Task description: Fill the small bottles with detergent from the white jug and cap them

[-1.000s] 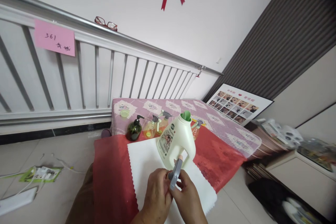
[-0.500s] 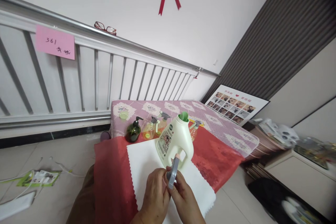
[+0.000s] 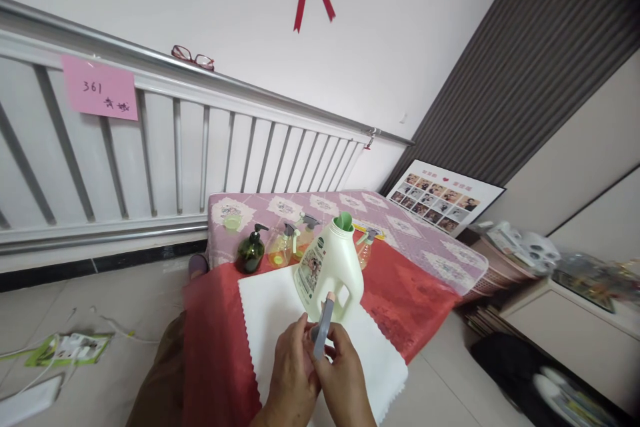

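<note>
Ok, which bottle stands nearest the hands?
The large cream jug with the green piece in its neck. It stands on the white cloth; the dark pump bottle and clear spray bottles are farther back.

A gray spray head (image 3: 324, 328), pinkish-tipped, leans slightly between left hand (image 3: 291, 370) and right hand (image 3: 345, 373)

Left grip (image 3: 293, 367): bare hand, back turned up, fingers curled inward, closed.
Right grip (image 3: 345, 370): bare hand, thumb and bent index finger drawn together, pinching.
Both grips: meeting in front of the body, touching each other.
Wrists (image 3: 273, 413): slightly apart, angled inward.
Leg (image 3: 163, 373): left side, brown trousers.
</note>
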Motion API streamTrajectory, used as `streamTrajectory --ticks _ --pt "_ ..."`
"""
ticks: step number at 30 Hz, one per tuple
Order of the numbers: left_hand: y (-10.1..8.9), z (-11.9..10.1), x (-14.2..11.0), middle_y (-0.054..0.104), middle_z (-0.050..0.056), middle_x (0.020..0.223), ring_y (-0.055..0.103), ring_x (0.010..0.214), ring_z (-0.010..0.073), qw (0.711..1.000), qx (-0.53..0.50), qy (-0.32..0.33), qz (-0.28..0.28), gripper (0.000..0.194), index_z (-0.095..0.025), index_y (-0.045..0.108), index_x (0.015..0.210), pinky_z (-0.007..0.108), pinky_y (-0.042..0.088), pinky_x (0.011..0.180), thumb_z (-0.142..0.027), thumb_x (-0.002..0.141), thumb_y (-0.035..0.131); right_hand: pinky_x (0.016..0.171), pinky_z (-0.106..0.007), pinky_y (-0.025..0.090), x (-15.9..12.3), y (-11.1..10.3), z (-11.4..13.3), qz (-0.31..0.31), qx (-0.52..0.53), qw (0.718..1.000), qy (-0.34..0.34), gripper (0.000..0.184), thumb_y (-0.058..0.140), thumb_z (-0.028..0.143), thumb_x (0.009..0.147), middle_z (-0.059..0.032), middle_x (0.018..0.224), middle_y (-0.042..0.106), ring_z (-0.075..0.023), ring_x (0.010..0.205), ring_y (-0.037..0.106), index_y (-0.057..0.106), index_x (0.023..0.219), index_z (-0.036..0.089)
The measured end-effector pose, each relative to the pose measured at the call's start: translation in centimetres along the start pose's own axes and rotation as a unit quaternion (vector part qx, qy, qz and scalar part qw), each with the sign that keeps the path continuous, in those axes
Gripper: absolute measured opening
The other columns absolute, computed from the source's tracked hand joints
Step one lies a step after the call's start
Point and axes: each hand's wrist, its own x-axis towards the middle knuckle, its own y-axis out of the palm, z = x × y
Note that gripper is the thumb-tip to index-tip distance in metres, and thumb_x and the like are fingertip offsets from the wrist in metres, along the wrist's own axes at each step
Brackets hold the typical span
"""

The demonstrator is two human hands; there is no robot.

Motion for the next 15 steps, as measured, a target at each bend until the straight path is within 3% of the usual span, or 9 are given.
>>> streamTrajectory --ticks 5,8,12,15 --pt "0.0 0.4 -0.2 0.066 0.018 0.134 0.066 0.124 0.0268 0.999 -0.031 -0.003 0.025 0.06 -0.022 0.028 0.149 0.049 0.06 0.101 -0.021 0.094 0.05 0.085 -0.038 0.057 -0.6 0.2 -1.5 0.003 0.009 1.0 -0.021 0.023 0.064 0.034 0.083 -0.0067 0.105 0.077 -0.0265 0.096 0.072 0.071 0.102 0.023" --pt "-0.6 0.6 0.0 0.061 0.018 0.142 0.06 0.133 0.0276 0.992 -0.085 -0.062 0.072 0.057 -0.022 0.037 0.146 0.051 0.053 0.111 -0.02 0.091 0.053 0.09 -0.036 0.056 -0.7 -0.1 -2.3 0.012 0.019 0.999 -0.048 0.022 0.064 0.032 0.085 -0.006 0.107 0.075 -0.0258 0.102 0.07 0.07 0.106 0.024" --pt "-3.1 0.8 0.5 0.054 0.017 0.151 0.053 0.14 0.03 0.946 -0.19 -0.18 0.193 0.081 -0.02 0.04 0.145 0.048 0.045 0.118 -0.013 0.07 0.07 0.089 -0.037 0.056 -0.6 -1.6 -2.2 0.039 0.035 0.996 -0.072 0.025 0.066 0.04 0.088 -0.0061 0.102 0.073 -0.0261 0.098 0.069 0.071 0.106 0.024" --pt "-5.6 1.0 1.0 0.051 0.015 0.154 0.049 0.144 0.0305 0.913 -0.204 -0.224 0.272 0.086 -0.021 0.043 0.144 0.048 0.036 0.124 -0.009 0.063 0.07 0.093 -0.037 0.054 -0.5 -3.5 -1.2 0.1 0.075 0.989 -0.074 0.03 0.069 0.049 0.088 -0.0077 0.111 0.073 -0.0268 0.103 0.068 0.073 0.107 0.025"
